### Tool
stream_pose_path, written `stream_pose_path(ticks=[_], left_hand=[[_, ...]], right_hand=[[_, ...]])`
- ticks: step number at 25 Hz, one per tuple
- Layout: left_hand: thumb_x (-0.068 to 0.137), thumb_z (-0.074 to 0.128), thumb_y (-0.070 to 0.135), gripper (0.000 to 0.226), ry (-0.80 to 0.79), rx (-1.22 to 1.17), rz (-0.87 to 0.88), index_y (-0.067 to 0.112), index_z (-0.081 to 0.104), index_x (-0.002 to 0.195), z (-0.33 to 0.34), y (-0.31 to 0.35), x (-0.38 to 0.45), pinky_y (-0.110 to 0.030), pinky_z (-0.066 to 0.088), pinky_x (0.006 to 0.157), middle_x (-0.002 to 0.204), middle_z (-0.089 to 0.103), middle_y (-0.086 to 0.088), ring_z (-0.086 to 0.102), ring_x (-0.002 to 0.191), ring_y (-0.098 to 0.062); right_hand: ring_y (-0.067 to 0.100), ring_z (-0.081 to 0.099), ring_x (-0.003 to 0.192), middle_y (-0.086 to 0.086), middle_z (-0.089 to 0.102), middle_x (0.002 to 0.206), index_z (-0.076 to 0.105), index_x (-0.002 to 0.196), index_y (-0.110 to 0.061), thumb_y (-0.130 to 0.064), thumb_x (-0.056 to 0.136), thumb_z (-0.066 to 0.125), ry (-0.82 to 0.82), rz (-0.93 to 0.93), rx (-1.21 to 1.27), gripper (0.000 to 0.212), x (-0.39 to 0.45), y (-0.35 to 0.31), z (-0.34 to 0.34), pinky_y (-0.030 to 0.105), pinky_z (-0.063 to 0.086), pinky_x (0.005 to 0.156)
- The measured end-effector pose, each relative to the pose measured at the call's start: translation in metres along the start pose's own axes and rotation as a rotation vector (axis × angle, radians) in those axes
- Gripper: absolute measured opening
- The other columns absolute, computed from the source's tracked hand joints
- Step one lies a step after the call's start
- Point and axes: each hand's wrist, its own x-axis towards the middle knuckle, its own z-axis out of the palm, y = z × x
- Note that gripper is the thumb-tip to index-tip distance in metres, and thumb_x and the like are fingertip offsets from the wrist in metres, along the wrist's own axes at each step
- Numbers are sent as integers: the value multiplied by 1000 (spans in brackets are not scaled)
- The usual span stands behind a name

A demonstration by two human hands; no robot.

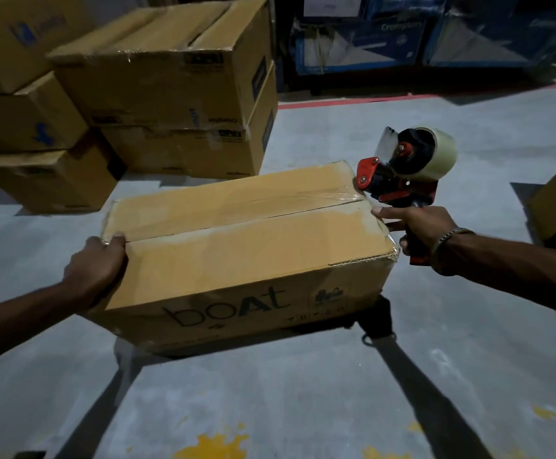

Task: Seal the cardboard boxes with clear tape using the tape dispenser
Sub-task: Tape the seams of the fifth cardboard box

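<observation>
So we've got a grey concrete floor [402, 326] with yellow paint splats near the bottom edge and a red line running along the far side. Stacked cardboard boxes [170, 77] sit at the back left, and blue printed cartons [369, 38] are along the far wall. Front and centre is the box we're taping [237, 253], with "boAt" printed on its near side, flaps closed, and a strip of clear tape [329, 197] shining over the right end of the top seam. Our left hand [96, 263] grips the box's left end, fingers curled over the top edge. Our right hand [422, 226] is wrapped around the handle of the tape dispenser [406, 167], index finger stretched out touching the box's right edge. The dispenser's red front sits right at the box's far right corner, roll upright.
</observation>
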Motion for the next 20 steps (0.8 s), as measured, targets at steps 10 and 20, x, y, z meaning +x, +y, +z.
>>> stream_pose_path(ticks=[10, 20], left_hand=[[90, 61, 72, 95, -198, -316, 61, 15, 13, 149, 60, 42, -54, -60, 62, 80, 129, 59, -26, 65, 104, -48], [89, 41, 82, 98, 170, 280, 946, 18, 26, 162, 61, 86, -12, -61, 28, 121, 164, 34, -19, 28, 153, -38]], right_hand=[[29, 64, 77, 12, 67, 92, 66, 112, -7, -24, 92, 72, 293, -262, -581, 27, 80, -72, -53, 38, 58, 69], [31, 55, 78, 11, 60, 85, 66, 104, -10, -17, 87, 71, 518, -391, -708, 19, 22, -26, -52, 36, 40, 70]])
